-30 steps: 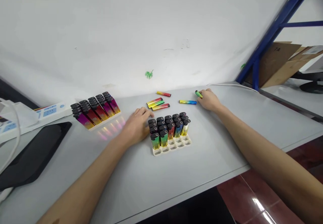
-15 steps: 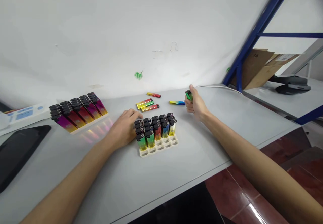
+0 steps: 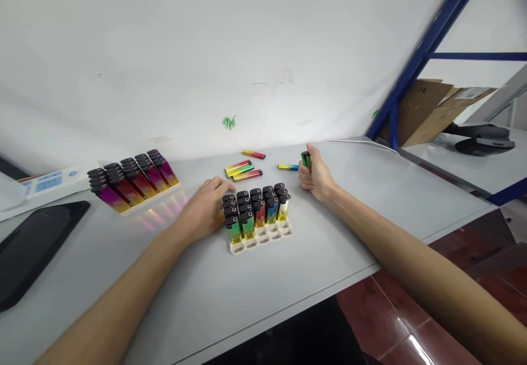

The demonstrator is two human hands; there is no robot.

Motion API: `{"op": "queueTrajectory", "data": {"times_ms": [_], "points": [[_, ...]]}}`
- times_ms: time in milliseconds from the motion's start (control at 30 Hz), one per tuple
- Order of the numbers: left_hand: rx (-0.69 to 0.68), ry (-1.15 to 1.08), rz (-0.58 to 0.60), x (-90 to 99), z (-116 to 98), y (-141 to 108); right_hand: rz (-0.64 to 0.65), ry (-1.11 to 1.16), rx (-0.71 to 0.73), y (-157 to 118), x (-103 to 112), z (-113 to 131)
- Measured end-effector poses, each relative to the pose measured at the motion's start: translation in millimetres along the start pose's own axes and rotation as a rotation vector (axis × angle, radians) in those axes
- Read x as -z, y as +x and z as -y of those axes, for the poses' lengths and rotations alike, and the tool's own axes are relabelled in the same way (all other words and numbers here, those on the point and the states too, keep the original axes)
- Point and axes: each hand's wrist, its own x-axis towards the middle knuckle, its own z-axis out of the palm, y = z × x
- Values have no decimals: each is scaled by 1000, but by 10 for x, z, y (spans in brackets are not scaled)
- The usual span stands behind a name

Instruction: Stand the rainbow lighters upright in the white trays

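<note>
My right hand [image 3: 317, 177] is closed round a green lighter [image 3: 306, 159], raised above the back of the table with the thumb along its black top. My left hand [image 3: 207, 205] lies on the table against the left end of a white tray [image 3: 262, 240], its fingers loosely stretched and partly hidden behind the lighters. In the tray several black-topped lighters stand upright, among them a green one [image 3: 247, 225], a red one [image 3: 259, 213] and a blue one [image 3: 272, 210]. Sockets in its front row are bare.
Several loose lighters [image 3: 247, 175] lie behind the tray, and a yellow-blue lighter [image 3: 287, 167] lies near my right hand. A second rack of purple and red lighters [image 3: 134, 184] stands at left, near a black tablet-like device [image 3: 39, 244]. A blue metal frame [image 3: 426, 52] rises at right.
My right hand has turned slightly, bringing the green lighter more upright. The left hand stays beside the tray. The whole view has shifted a little.
</note>
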Motion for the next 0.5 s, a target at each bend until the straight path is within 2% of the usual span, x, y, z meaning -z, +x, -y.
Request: {"op": "queueTrajectory", "data": {"times_ms": [233,500], "points": [[1,6,5,-4,14,2,-28,-43,3,-2,-21,3],[13,28,28,24,-30,8,14,-53,26,25,3,-39]]}}
